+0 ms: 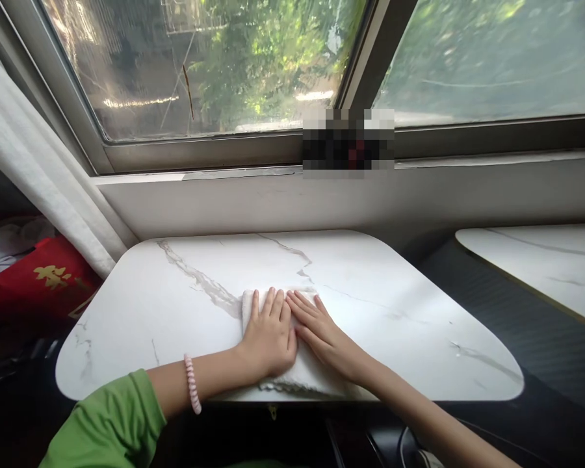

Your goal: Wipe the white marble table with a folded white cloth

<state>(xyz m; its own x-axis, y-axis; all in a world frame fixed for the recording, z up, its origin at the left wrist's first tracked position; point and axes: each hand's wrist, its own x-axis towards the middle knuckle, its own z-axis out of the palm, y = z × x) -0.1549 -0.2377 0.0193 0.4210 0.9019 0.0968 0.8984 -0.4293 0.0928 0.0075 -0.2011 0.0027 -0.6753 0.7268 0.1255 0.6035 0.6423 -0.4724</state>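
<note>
A white cloth (305,380) lies folded flat at the front middle of a white marble-patterned tabletop (127,312). My left hand (269,335) rests palm down on the cloth, its fingers spread and pointing towards the window. Beside it, my right hand (322,331) also lies flat on the cloth, fingers stretched out towards the upper left. The two hands touch or nearly touch near the thumbs. A pink beaded bracelet (192,383) circles my left wrist, below a green sleeve (112,422).
Behind the tabletop stand a low wall (253,205) and a metal-framed window (199,153). A white curtain (43,149) and a red bag (34,286) are at the left. Another marble-patterned top (556,260) is at the right, past a dark ribbed surface (497,299).
</note>
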